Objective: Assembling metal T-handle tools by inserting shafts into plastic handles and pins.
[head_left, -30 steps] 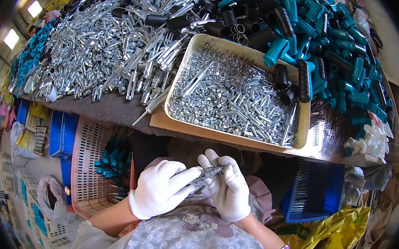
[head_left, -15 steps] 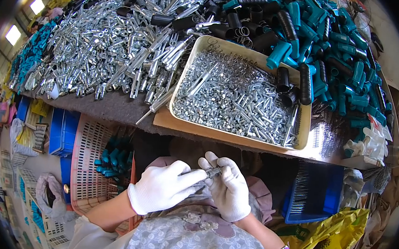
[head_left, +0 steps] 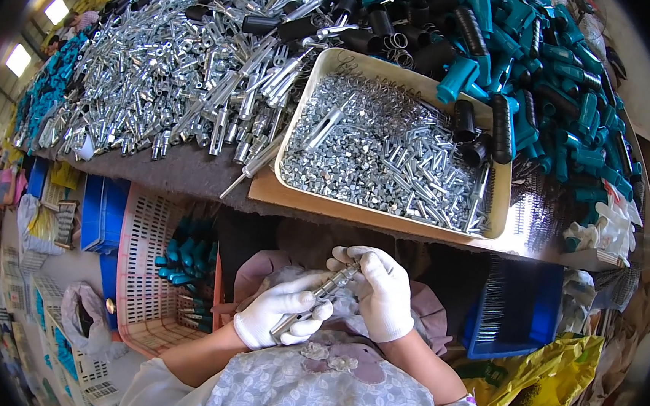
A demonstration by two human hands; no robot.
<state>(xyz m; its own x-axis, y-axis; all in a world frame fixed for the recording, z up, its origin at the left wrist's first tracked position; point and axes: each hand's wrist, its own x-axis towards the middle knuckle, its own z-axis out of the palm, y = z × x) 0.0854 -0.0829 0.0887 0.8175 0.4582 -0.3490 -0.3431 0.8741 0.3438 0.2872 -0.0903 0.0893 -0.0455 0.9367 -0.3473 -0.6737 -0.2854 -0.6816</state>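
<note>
A slim silver metal shaft [head_left: 331,284] lies slantwise between my hands, its upper end toward the right. My left hand [head_left: 269,315], in a white glove, wraps round its lower part. At the upper end, the gloved fingers of my right hand [head_left: 383,298] pinch the shaft; the fingertips partly cover that end. Beyond my hands, on the bench, stands a cream tray [head_left: 384,221] filled with small metal nuts, pins and thin springs. A slotted metal shaft [head_left: 326,127] rests on top of these small parts.
Heaped metal shafts [head_left: 159,75] cover the bench's left side, teal and black handles [head_left: 569,108] its right. Below the bench are a pink basket [head_left: 144,265] with teal handles and a blue bin [head_left: 518,317]. A yellow sack [head_left: 546,396] lies at lower right.
The shaft now shows more fully, slanting up to the right. My left hand has shifted down and closed round its lower part; my right hand stays near the upper end.
</note>
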